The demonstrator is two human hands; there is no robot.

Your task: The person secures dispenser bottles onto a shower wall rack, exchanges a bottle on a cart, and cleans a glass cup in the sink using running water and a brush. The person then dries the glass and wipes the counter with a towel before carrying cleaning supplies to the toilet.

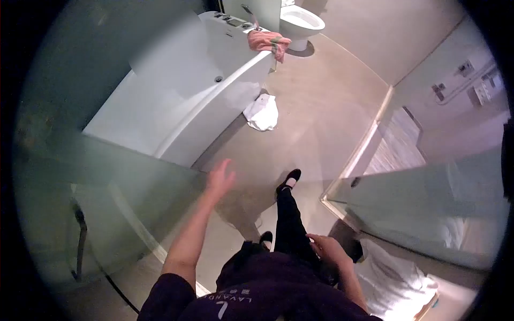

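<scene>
2 hands; 2 black shoes (293, 175) between them; beyond left hand (220, 179): 1 bathtub (160, 101), 1 toilet (301, 20), 1 pink cloth (266, 40), 1 white bundle (262, 113); 1 white towel (393, 278) near right hand (330, 249)

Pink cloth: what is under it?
The pink cloth is draped over one corner of the bathtub. The part of the rim directly beneath, and anything else there, is covered.
</scene>
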